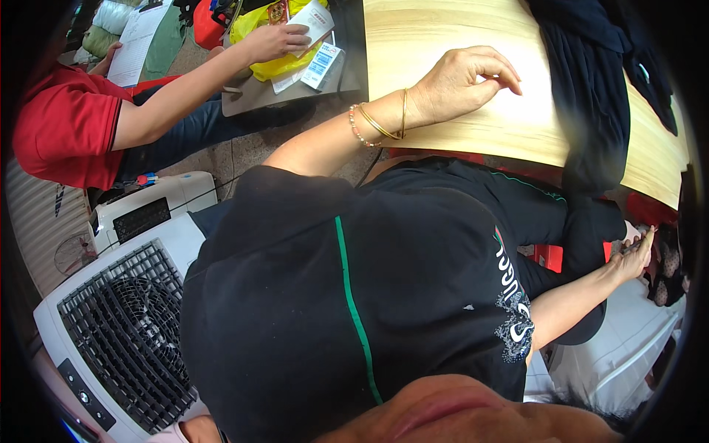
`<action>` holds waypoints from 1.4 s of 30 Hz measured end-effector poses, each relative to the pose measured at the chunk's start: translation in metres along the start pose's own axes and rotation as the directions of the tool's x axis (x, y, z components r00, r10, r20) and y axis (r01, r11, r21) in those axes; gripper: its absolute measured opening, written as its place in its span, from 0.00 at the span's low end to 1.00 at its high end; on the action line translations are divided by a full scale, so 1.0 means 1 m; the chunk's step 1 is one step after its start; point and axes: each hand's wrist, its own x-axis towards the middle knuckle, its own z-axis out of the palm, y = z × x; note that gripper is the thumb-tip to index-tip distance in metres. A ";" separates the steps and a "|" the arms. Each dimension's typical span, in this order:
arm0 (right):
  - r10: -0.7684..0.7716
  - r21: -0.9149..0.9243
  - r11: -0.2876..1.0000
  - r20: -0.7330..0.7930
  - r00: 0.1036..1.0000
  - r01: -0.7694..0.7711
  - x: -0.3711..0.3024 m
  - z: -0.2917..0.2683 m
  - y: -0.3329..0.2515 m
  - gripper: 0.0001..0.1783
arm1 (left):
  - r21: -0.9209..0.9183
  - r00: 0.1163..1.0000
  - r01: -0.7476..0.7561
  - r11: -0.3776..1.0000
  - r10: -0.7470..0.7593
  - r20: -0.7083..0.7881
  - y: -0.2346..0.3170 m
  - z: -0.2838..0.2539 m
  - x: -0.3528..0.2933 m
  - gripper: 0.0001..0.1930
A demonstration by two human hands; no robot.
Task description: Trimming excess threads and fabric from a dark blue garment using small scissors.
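Observation:
My left hand (465,83), with gold bangles and a beaded bracelet (357,127) at the wrist, is over a light wood table (443,26). Its fingers bend loosely, the thumb stands apart from them, and nothing shows between them. To its right, a dark garment (591,88) lies across the table and hangs over the near edge towards my lap. Low on the right, my right hand (631,257) reaches out beside my knee with its fingers stretched, holding nothing that I can see. Dark patterned cloth (667,266) is close to those fingertips.
On the left, a co-worker in a red shirt (70,122) rests a hand (277,42) on a yellow plastic bag (255,29) by white-and-blue boxes (322,65), and holds a clipboard (136,46). A white air cooler (122,332) stands at lower left. White sheeting (617,332) lies at lower right.

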 end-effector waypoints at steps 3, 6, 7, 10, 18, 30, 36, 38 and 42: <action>-0.013 0.021 1.000 0.032 0.999 0.012 0.004 -0.004 0.003 0.15 | -0.003 1.000 0.002 1.000 -0.002 0.008 0.000 0.002 0.000 0.10; -0.015 0.019 1.000 0.017 1.000 0.015 0.011 -0.009 0.007 0.15 | -0.005 1.000 -0.005 1.000 0.005 0.017 -0.004 0.004 0.000 0.10; -0.009 0.025 1.000 0.036 0.999 0.008 0.016 -0.014 0.010 0.16 | -0.013 1.000 -0.008 1.000 0.008 0.023 -0.005 0.006 0.000 0.10; -0.003 0.037 0.999 0.042 0.999 0.002 0.007 -0.007 0.005 0.17 | -0.062 0.997 -0.071 0.996 0.070 -0.016 -0.007 0.012 0.001 0.11; -0.005 0.022 1.000 0.009 1.000 0.005 -0.007 0.002 -0.002 0.18 | -0.044 0.997 -0.081 0.996 0.082 0.017 -0.003 0.019 0.005 0.12; 0.009 0.022 1.000 0.007 1.000 -0.009 -0.024 0.014 0.002 0.15 | -0.016 0.999 -0.004 1.000 0.004 0.033 -0.001 0.014 0.022 0.11; -0.044 0.050 0.998 0.018 0.999 0.043 -0.036 0.014 0.003 0.15 | 0.213 0.980 -0.176 0.961 0.150 0.133 0.009 0.029 0.055 0.11; -0.025 0.038 0.999 0.049 0.998 0.023 -0.040 0.015 0.002 0.15 | 0.378 0.926 -0.353 0.856 0.264 0.269 0.007 0.040 0.071 0.13; -0.010 -0.046 0.999 0.275 0.961 0.023 -0.057 0.026 0.010 0.17 | 0.417 0.831 -0.554 0.720 0.447 0.333 0.015 0.072 0.120 0.20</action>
